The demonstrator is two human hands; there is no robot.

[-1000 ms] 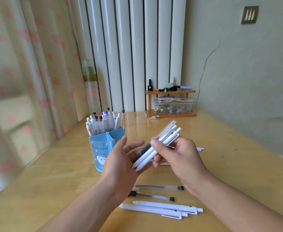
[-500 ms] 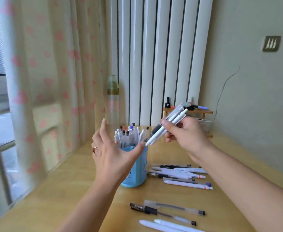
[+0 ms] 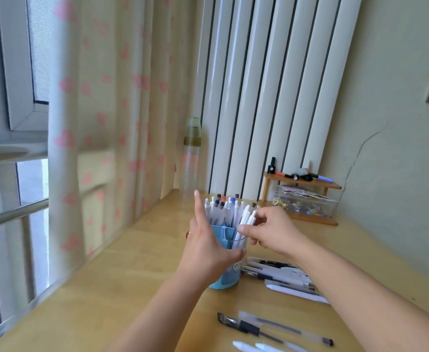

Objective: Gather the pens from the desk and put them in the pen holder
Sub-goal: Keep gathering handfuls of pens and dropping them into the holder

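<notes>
Blue plastic pen holder (image 3: 229, 276): one, upright on the wooden bench (image 3: 122, 288), split inside by dividers into compartments; a cartoon print on its side.
Left hand (image 3: 205, 246): one, pressed against the holder's near-left wall, thumb laid across the front, index finger pointing straight up; holding nothing else. One ring (image 3: 187, 234) on a finger.
Right hand (image 3: 271, 231): one, fingers pinched round a bunch of white pens (image 3: 245, 221), their lower ends already down inside the holder's right compartment.
Bunch in the right hand: about three or four barrels, one with a dark cap; exact count not clear.
Pens already standing in the holder (image 3: 221, 210): roughly ten, mostly white with dark, red or blue tops, in the back and left compartments.
Loose pens right of the holder (image 3: 281, 278): a cluster of about six lying flat on the bench, partly hidden by the right forearm.
Clear gel pens in front (image 3: 271, 329): two, side by side, near the lower edge.
White pens at the lower edge (image 3: 251, 346): two, cut off by the frame.
Wooden shelf (image 3: 303, 199): one, at the back of the bench, a clear box of clips under it, a few markers on top.
Clear bottle (image 3: 191, 158): one, standing at the back beside the curtain.
</notes>
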